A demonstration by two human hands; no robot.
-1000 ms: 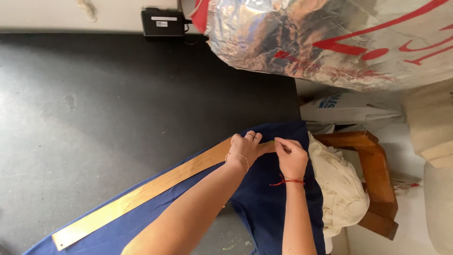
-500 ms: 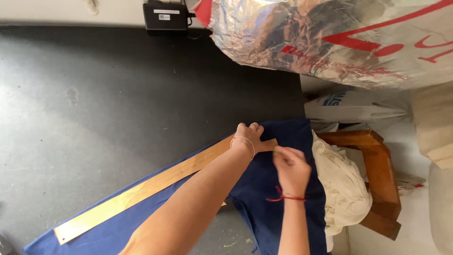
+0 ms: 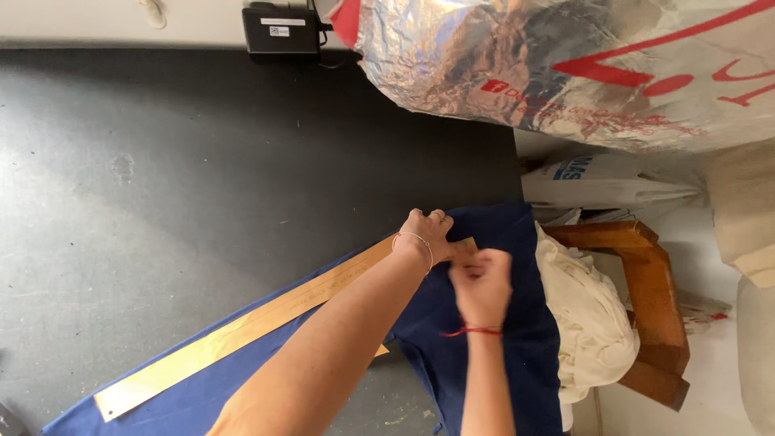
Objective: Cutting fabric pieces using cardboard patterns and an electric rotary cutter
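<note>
Dark table [image 3: 161, 161]: hands [image 3: 452, 258] press ruler [image 3: 242, 335].

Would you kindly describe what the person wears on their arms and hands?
Both forearms are bare, with no sleeves in view. The left hand has a thin, pale bangle at the wrist and a ring on one finger. The right hand has a thin red thread tied round the wrist. No gloves.
</note>
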